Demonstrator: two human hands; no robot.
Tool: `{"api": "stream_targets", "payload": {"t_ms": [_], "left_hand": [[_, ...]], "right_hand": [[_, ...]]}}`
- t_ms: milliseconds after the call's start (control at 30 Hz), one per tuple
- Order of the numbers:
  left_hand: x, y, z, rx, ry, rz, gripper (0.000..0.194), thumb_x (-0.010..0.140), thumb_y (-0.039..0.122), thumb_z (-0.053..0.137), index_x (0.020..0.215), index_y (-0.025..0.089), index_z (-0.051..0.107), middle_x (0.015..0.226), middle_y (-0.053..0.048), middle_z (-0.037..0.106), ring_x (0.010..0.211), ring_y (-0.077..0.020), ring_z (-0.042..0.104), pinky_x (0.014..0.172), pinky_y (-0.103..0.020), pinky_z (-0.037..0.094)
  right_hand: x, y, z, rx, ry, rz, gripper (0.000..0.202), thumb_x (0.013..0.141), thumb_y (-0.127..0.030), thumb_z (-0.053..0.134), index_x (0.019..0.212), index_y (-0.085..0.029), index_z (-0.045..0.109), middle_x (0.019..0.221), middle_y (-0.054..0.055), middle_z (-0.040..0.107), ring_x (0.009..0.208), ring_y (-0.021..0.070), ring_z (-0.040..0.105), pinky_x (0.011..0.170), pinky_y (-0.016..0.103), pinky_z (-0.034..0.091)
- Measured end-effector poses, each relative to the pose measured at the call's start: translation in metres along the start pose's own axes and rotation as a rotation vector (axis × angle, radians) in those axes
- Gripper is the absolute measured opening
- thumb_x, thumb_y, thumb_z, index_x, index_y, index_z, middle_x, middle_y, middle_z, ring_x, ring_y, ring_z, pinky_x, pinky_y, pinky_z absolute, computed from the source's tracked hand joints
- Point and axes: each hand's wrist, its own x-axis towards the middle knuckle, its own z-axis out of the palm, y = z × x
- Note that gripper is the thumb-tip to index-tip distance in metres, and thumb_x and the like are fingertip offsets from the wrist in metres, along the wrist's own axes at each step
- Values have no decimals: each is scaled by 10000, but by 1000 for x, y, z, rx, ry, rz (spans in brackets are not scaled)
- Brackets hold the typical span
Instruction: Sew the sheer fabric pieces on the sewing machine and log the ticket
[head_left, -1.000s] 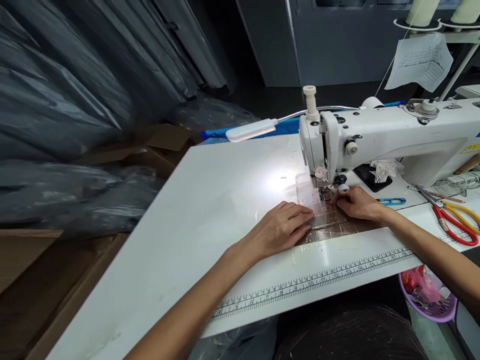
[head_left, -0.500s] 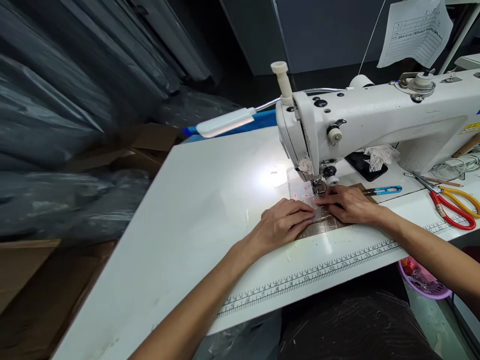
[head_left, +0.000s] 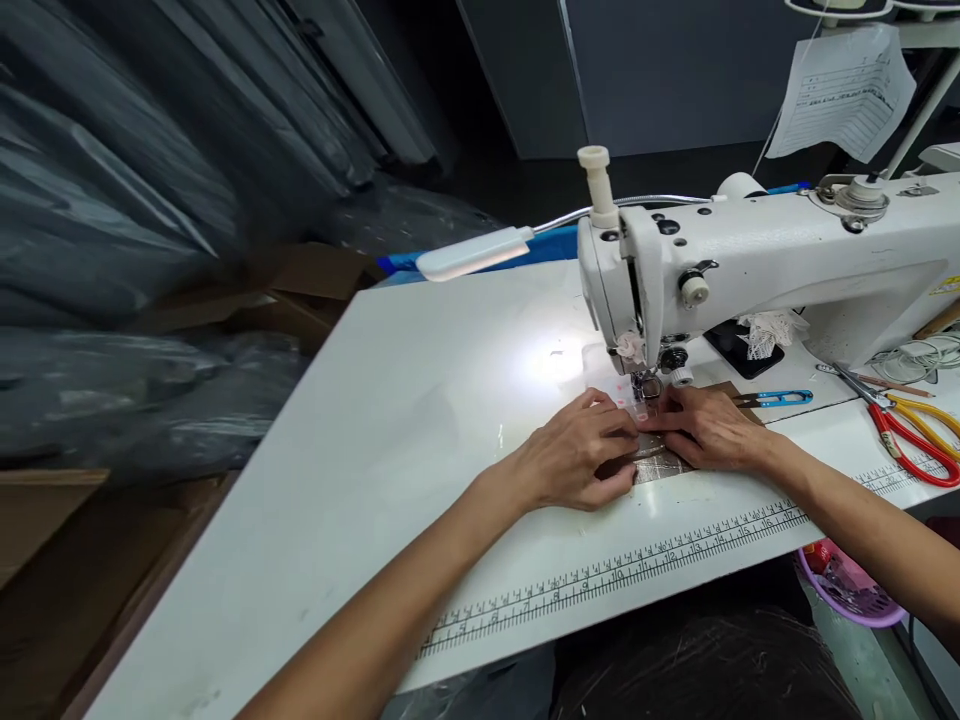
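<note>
A piece of shiny brown fabric point(head_left: 664, 467) lies under the needle area of a white sewing machine point(head_left: 757, 250). A pale translucent strip with pink marks point(head_left: 624, 390) rests by the presser foot point(head_left: 645, 388). My left hand point(head_left: 585, 450) is at the fabric's left side, its fingers bent and the thumb closing on the near edge. My right hand point(head_left: 709, 428) bears on the fabric just right of the presser foot, index finger extended leftward, other fingers curled in. Both hands' fingertips are close together, and parts of the fabric are hidden beneath them.
Blue thread snips point(head_left: 784, 398) lie right of my right hand, with red- and orange-handled scissors point(head_left: 900, 430) farther right. A dark phone-like slab point(head_left: 739, 350) and lace sit under the machine arm. A ruler point(head_left: 615, 580) runs along the table's front edge. A purple basket point(head_left: 851, 590) stands below.
My left hand has gone from lying flat on the fabric to bent fingers with the thumb drawn in at its edge. My right hand stays by the presser foot. The view has shifted slightly.
</note>
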Motion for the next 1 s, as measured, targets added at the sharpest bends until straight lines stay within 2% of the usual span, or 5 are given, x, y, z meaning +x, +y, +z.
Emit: {"api": "stream_targets", "payload": {"t_ms": [100,200,667,800,1000], "left_hand": [[-2,-7,5,-80,85,4,156,810,231,547,792,178,693,841,-42,718,702,-159,639,717,-346,538],[-7,-9,9,-100,131,-15,162,794,232,546,828,178,695,878,-42,728,711,-169,647,689,-345,547],[-15,-10,10,-62,65,-98,290,786,275,535,987,149,701,980,-94,709,750,-211,629,730,-400,531],[-15,-10,11,-48,85,-102,300,790,281,550,995,111,688,985,-113,704,765,-217,630,749,-398,523],[-15,-11,11,-36,35,-151,336,792,278,556,1090,149,646,1108,-100,688,890,-234,643,833,-407,504]], "right_hand": [[0,-1,-1,19,-4,-5,364,915,-173,477,1191,-254,699,1047,80,607,891,199,573,740,331,512],[1,-2,-1,2,-8,13,362,926,-183,469,1206,-244,689,1055,88,613,864,198,585,735,341,517],[5,-5,6,-147,-16,73,428,947,-209,452,1352,-267,581,1003,100,624,747,193,564,575,297,479],[4,-7,3,-145,-9,59,402,946,-195,472,1322,-249,607,1009,99,621,726,173,564,598,287,488],[2,-6,2,-100,13,52,365,948,-186,473,1267,-231,645,1022,109,611,739,186,580,628,323,512]]}}
